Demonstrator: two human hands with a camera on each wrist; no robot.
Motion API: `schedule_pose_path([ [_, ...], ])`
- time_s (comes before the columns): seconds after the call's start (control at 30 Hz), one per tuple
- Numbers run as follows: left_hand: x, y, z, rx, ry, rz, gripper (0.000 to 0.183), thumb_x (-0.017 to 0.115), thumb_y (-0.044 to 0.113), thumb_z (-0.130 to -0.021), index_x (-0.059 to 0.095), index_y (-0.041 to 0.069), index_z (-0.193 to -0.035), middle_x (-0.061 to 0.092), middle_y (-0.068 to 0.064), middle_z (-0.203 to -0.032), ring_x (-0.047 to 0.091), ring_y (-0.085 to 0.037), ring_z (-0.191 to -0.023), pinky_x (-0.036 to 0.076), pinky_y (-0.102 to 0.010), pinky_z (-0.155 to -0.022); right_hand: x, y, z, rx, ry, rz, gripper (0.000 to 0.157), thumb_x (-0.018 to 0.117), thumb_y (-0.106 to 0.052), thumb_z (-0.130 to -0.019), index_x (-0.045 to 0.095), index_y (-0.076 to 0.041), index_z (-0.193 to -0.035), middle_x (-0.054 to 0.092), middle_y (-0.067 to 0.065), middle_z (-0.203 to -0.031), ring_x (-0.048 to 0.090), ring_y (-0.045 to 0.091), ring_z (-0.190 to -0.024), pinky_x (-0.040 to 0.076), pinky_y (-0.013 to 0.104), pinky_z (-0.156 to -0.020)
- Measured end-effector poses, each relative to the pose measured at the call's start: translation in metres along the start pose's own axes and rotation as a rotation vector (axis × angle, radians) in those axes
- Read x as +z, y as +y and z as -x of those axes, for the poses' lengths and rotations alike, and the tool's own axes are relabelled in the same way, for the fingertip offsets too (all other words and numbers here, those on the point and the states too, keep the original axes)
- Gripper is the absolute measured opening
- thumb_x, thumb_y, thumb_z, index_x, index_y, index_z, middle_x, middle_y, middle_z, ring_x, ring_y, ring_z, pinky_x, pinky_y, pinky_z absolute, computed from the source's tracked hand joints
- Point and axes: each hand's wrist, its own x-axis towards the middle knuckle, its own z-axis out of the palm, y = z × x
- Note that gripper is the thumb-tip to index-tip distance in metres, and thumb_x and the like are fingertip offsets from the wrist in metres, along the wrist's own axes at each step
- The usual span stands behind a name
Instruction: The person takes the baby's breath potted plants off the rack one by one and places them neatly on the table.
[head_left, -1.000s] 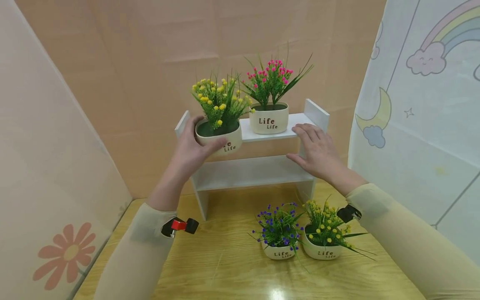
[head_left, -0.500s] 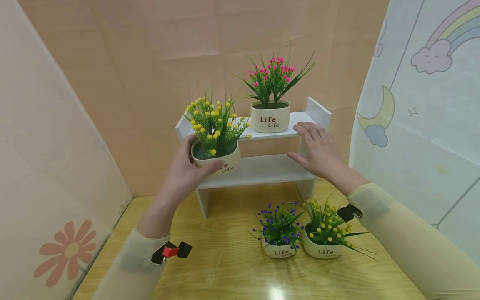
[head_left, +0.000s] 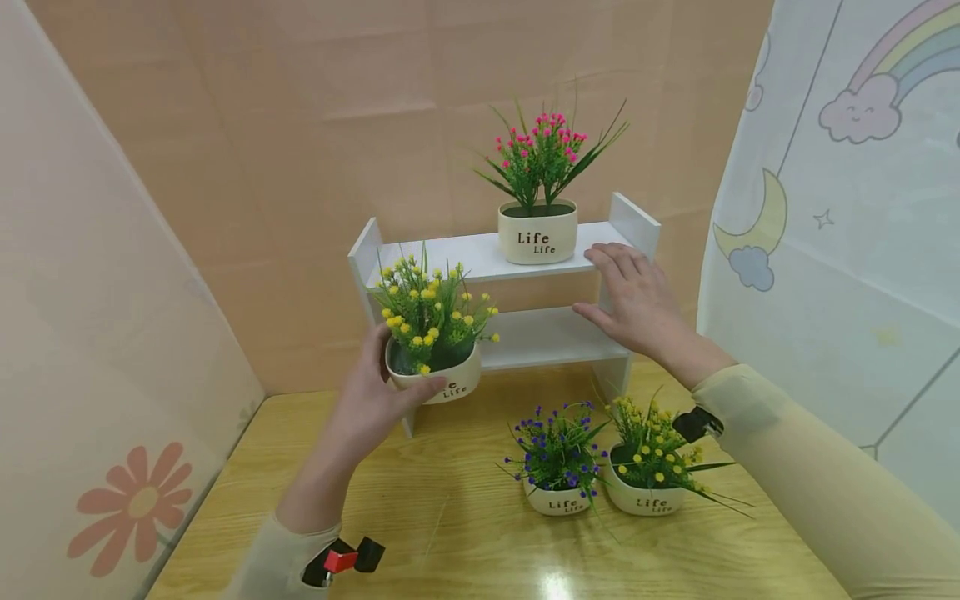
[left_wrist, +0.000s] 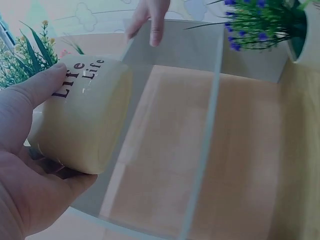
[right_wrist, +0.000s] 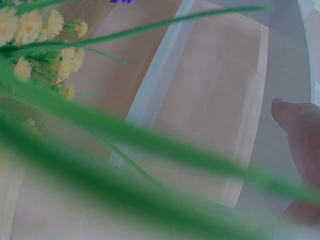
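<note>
My left hand (head_left: pixel 367 408) grips a cream oval pot of yellow artificial flowers (head_left: pixel 461 379), thumb across its front and fingers behind. It is held in front of the left part of the white two-tier shelf (head_left: pixel 442 254). In the left wrist view the pot (left_wrist: pixel 90 120) shows its "Life" lettering above the thumb. My right hand (head_left: pixel 637 304) rests with extended fingers at the right front edge of the upper board, thumb apart below it. In the right wrist view, green blades blur across the scene before the hand (right_wrist: pixel 302 137). A pink-flowered pot (head_left: pixel 537 237) stands on the upper board.
On the wooden table (head_left: pixel 375 508), in front of the shelf's right half, a purple-flowered pot (head_left: pixel 558 500) and another yellow-flowered pot (head_left: pixel 645 502) stand side by side. A peach backdrop (head_left: pixel 300 167) hangs behind, with printed panels at both sides.
My left hand has brought the yellow-flowered pot down from the upper board's level to below the lower board's front edge. The right hand has stayed at the upper board.
</note>
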Motion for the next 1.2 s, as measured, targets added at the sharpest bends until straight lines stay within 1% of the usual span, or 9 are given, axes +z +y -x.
schedule_pose_path([
  [0.1,0.003,-0.011,0.006,-0.001,-0.016,0.014,0.101,0.099,0.042,-0.085,0.036,0.023,-0.163,0.053,-0.002,-0.154,0.055,-0.028,-0.144,0.048,-0.056,-0.116,0.0,-0.001,0.0,0.0,0.001,-0.001,0.084,0.084,-0.038,-0.1,0.041,0.0,-0.162,0.039,0.022,-0.167,0.034,0.048,-0.153,0.039,0.072,-0.116],
  [0.2,0.006,-0.021,0.011,0.006,-0.03,0.042,0.099,0.098,0.038,-0.086,0.037,0.022,-0.163,0.05,-0.001,-0.157,0.053,-0.027,-0.147,0.045,-0.056,-0.12,0.0,-0.001,0.001,0.0,0.003,0.0,0.084,0.084,-0.038,-0.1,0.041,0.0,-0.162,0.039,0.022,-0.167,0.034,0.048,-0.153,0.04,0.073,-0.114],
  [0.37,0.011,-0.035,0.02,0.004,-0.04,0.071,0.095,0.098,0.031,-0.087,0.039,0.022,-0.16,0.05,-0.001,-0.157,0.052,-0.026,-0.147,0.042,-0.055,-0.122,0.001,0.0,0.001,-0.002,0.006,0.005,0.084,0.084,-0.038,-0.1,0.041,0.0,-0.162,0.039,0.022,-0.168,0.034,0.048,-0.153,0.04,0.073,-0.114],
  [0.47,0.014,-0.043,0.025,-0.001,-0.034,0.072,0.094,0.099,0.03,-0.086,0.04,0.02,-0.159,0.052,-0.002,-0.158,0.051,-0.027,-0.149,0.04,-0.056,-0.124,0.001,0.0,0.001,-0.005,0.01,0.006,0.084,0.084,-0.038,-0.1,0.041,0.0,-0.162,0.039,0.022,-0.167,0.034,0.048,-0.153,0.041,0.073,-0.114],
  [0.63,0.02,-0.056,0.032,-0.024,-0.018,0.024,0.097,0.1,0.034,-0.084,0.042,0.019,-0.16,0.055,-0.003,-0.158,0.049,-0.029,-0.151,0.034,-0.061,-0.126,0.001,0.0,0.001,-0.01,0.023,0.008,0.084,0.085,-0.037,-0.1,0.041,0.0,-0.161,0.04,0.022,-0.166,0.035,0.048,-0.152,0.041,0.072,-0.113],
  [0.7,0.023,-0.063,0.035,-0.034,-0.023,0.01,0.1,0.101,0.036,-0.083,0.041,0.02,-0.161,0.054,-0.003,-0.16,0.049,-0.03,-0.151,0.034,-0.063,-0.126,0.002,0.0,0.001,-0.01,0.019,0.01,0.084,0.084,-0.038,-0.1,0.041,0.0,-0.161,0.04,0.022,-0.166,0.035,0.047,-0.152,0.041,0.071,-0.114],
  [0.8,0.027,-0.072,0.038,-0.04,-0.044,0.023,0.104,0.102,0.034,-0.082,0.038,0.021,-0.164,0.052,-0.004,-0.162,0.048,-0.031,-0.153,0.035,-0.062,-0.126,0.002,0.0,0.001,-0.005,0.007,0.012,0.084,0.084,-0.039,-0.1,0.041,-0.001,-0.162,0.039,0.021,-0.167,0.034,0.047,-0.153,0.042,0.07,-0.114],
  [1.03,0.036,-0.093,0.046,-0.084,-0.062,0.058,0.105,0.102,0.026,-0.082,0.037,0.014,-0.164,0.058,-0.009,-0.156,0.056,-0.034,-0.144,0.04,-0.063,-0.123,0.002,-0.001,0.0,-0.005,0.009,0.01,0.084,0.084,-0.038,-0.1,0.04,-0.001,-0.162,0.038,0.021,-0.167,0.034,0.047,-0.152,0.042,0.07,-0.112],
  [1.2,0.044,-0.109,0.049,-0.124,-0.1,0.075,0.109,0.102,0.029,-0.081,0.035,0.014,-0.166,0.057,-0.008,-0.156,0.056,-0.034,-0.145,0.042,-0.061,-0.122,0.002,-0.001,0.0,-0.01,0.017,0.015,0.084,0.084,-0.038,-0.1,0.04,-0.001,-0.162,0.039,0.022,-0.167,0.034,0.047,-0.152,0.044,0.07,-0.111],
])
